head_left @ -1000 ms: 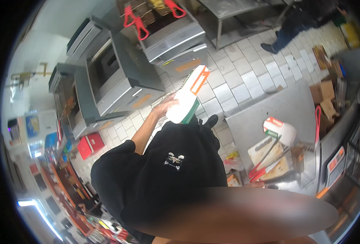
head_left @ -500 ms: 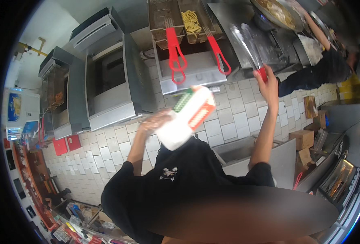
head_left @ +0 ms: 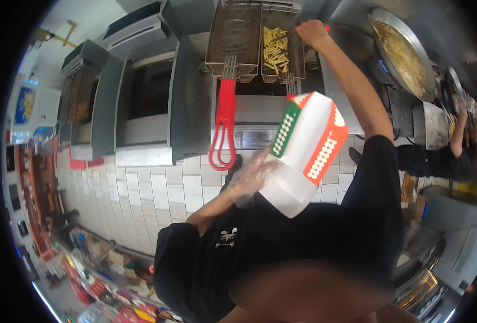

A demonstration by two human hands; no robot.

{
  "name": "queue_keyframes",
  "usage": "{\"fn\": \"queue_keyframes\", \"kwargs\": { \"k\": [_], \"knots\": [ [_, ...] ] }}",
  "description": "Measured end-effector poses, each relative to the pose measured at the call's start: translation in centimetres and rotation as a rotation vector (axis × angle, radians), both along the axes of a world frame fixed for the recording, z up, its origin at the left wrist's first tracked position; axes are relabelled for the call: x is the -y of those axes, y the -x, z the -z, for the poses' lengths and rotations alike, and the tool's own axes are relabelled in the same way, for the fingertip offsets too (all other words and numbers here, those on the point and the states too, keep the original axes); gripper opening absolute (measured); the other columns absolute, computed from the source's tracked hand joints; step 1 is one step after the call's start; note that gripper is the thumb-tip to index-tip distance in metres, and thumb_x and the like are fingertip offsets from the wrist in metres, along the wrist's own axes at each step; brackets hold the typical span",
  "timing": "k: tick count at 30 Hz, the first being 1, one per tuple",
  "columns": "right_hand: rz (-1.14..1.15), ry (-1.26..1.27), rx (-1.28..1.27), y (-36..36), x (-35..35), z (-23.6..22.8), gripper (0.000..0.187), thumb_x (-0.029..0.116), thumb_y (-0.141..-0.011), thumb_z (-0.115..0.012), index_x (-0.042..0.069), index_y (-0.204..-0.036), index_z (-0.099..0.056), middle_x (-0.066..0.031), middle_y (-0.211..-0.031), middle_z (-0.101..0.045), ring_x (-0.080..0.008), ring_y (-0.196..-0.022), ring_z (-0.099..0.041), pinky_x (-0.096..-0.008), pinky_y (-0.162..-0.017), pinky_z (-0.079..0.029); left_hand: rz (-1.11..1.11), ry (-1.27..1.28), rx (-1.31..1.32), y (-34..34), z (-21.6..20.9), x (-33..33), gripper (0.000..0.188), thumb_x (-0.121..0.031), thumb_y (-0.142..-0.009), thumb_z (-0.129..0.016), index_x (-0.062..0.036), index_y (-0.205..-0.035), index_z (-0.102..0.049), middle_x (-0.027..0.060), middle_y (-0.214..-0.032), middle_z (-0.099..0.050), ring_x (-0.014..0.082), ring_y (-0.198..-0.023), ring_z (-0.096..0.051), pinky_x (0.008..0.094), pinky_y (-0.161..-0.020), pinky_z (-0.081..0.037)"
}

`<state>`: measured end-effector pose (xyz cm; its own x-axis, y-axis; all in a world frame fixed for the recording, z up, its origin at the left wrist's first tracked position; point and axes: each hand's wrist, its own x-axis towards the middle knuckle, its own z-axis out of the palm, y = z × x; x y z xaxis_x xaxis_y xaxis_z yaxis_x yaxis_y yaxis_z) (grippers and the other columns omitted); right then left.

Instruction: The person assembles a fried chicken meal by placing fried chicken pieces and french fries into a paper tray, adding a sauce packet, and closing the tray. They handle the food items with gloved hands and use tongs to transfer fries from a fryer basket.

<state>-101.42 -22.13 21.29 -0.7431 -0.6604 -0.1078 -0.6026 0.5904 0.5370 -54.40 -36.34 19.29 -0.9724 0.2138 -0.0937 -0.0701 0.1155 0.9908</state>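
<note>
In a clear plastic glove, my left hand [head_left: 253,173] grips the side of a white takeaway carton [head_left: 302,156] with green and orange panels, held tilted in front of my chest. My bare right hand [head_left: 313,33] is closed around tongs; a bit of their red handle [head_left: 327,28] sticks out behind it. The tongs' thin arms point down-left toward the fries [head_left: 275,48] in the right fryer basket [head_left: 299,67]. Whether the tips touch the fries is hard to see. Beside it sits a second wire basket [head_left: 234,32] with a long red handle [head_left: 225,107].
A large wok [head_left: 402,54] of bubbling oil stands on the burner at right. Another person [head_left: 437,161] in dark clothes works beyond it. More fryers [head_left: 147,102] line the left. Pale tiles [head_left: 136,188] cover the floor.
My right hand has reached forward and left with the tongs, from beside the stove to over the fries. The carton has moved right in my left hand. The view has shifted.
</note>
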Motion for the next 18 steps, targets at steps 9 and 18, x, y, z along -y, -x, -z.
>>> {"fn": "queue_keyframes", "kwargs": {
  "k": [9, 18],
  "knots": [
    [-0.295, -0.246, 0.162, 10.3, 4.9, 1.6, 0.055, 0.022, -0.072, -0.090, 0.019, -0.124, -0.070, -0.0037, -0.113, -0.074, -0.0244, -0.110, -0.069, -0.0413, -0.089, -0.060, -0.710, -0.488, 0.066, 1.6, 2.5, -6.2, 0.052, -0.020, -0.104, -0.058, -0.0052, -0.151, -0.041, 0.0126, -0.131, -0.057, 0.0224, -0.123, -0.053, 0.0383, -0.106, -0.045],
    [-0.541, -0.184, 0.074, 10.5, 4.1, 0.8, 0.033, 0.013, -0.084, -0.075, 0.020, -0.116, -0.074, -0.0046, -0.102, -0.075, -0.0258, -0.099, -0.072, -0.0405, -0.085, -0.058, -0.976, 0.076, 0.071, 8.6, -1.4, -5.5, 0.047, -0.028, -0.108, -0.044, 0.0055, -0.141, -0.046, 0.0220, -0.146, -0.045, 0.0305, -0.128, -0.048, 0.0438, -0.111, -0.039]
  ]
}}
